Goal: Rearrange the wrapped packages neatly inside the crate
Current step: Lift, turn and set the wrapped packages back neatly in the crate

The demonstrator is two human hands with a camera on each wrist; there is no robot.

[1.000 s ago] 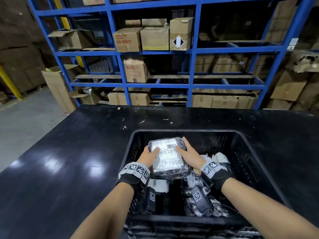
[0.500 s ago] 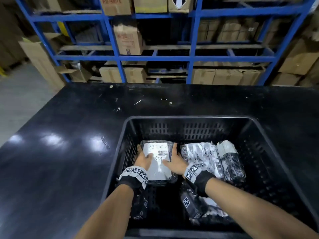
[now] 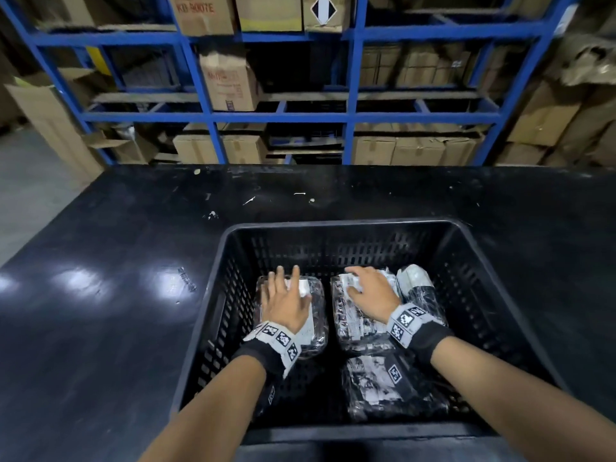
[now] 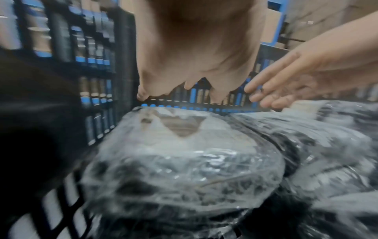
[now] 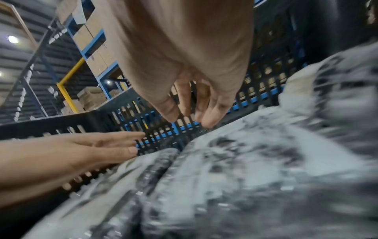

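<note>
My left hand lies flat, fingers spread, over the clear-wrapped grey package at the left of the black plastic crate. My right hand, also flat, is nearer the black-and-white wrapped package just beside it. Both packages point away from me.

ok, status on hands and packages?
Left hand open, flat over left clear-wrapped package. Right hand open over middle wrapped package. Black slotted plastic crate: nothing obstructing.

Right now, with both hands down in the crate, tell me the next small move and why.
Probably lift the right hand off the middle package and reach for the package nearer you. It lies askew behind a tidy far row, and the crate floor beside it, behind the left hand, looks free.
</note>
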